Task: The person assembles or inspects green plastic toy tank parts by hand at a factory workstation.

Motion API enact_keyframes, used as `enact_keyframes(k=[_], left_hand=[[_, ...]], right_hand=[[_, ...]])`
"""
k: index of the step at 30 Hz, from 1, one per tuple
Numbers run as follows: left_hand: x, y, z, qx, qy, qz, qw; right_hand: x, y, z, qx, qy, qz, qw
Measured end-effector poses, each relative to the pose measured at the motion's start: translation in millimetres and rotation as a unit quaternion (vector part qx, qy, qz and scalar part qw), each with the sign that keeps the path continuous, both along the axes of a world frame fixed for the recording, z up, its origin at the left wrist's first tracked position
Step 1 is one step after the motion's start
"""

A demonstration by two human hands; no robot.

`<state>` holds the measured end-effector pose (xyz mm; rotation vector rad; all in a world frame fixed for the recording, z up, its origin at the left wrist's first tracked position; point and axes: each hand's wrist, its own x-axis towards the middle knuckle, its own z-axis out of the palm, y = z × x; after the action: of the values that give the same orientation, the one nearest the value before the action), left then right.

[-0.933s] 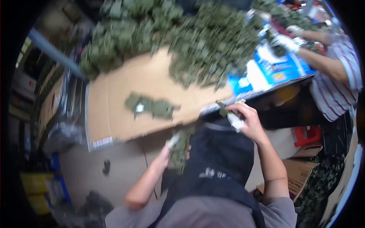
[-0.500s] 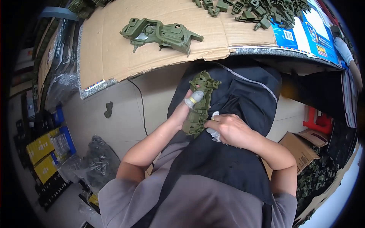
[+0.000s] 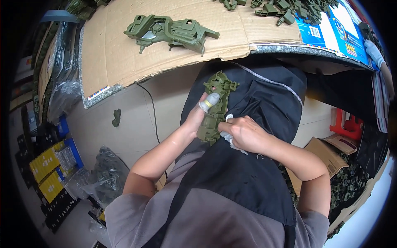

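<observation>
Finished green parts [image 3: 171, 31] — cardboard [image 3: 115, 53] (above hands).

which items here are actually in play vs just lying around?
In play:
- green plastic part, held by left hand
- white cloth in right hand

Lying about:
- assembled green toy piece on cardboard sheet
- pile of green parts
- blue printed box
- red stool
- small green piece on the floor

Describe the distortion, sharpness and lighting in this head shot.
Head view: strong fisheye, the cardboard edge bows and dark corners ring the frame; even, soft light with no glare; the left hand, right hand and green part are sharp, while the rim areas look smeared.
</observation>
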<state>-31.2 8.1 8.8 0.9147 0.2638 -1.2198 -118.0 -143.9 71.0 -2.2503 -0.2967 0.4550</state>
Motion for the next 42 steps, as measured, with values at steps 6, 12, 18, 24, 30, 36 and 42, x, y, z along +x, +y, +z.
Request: enact_keyframes(k=[6,12,18,24,30,36,42], left_hand=[[1.6,-3.9,-3.0,0.044,-0.086,0.032,0.995],[8.7,19.1,-1.2,0.045,-0.154,-0.016,0.987],[29.5,87.2,74.6,-0.047,-0.168,-0.025,0.984],[71.5,61.6,103.9,-0.016,-0.273,0.227,0.935],[68.4,-7.6,93.4,-0.065,-0.373,0.294,0.878],[60.2,-32.0,98.5,-0.032,-0.421,0.257,0.870],[57.0,-39.6,98.5,-0.042,-0.386,0.285,0.877]], right_hand=[[4.6,-1.5,-18.7,0.077,-0.028,-0.015,0.997],[60.8,-30.1,84.1,-0.004,-0.145,0.007,0.989],[154.6,-21.6,36.1,-0.099,-0.334,-0.097,0.932],[107.4,-26.2,51.7,0.383,-0.208,-0.278,0.856],[60.7,12.5,45.5,0.241,-0.294,-0.276,0.883],[52.8,-1.4,47.4,0.173,-0.311,-0.297,0.886],[38.9,-4.9,54.5,0.136,-0.301,-0.271,0.904]])
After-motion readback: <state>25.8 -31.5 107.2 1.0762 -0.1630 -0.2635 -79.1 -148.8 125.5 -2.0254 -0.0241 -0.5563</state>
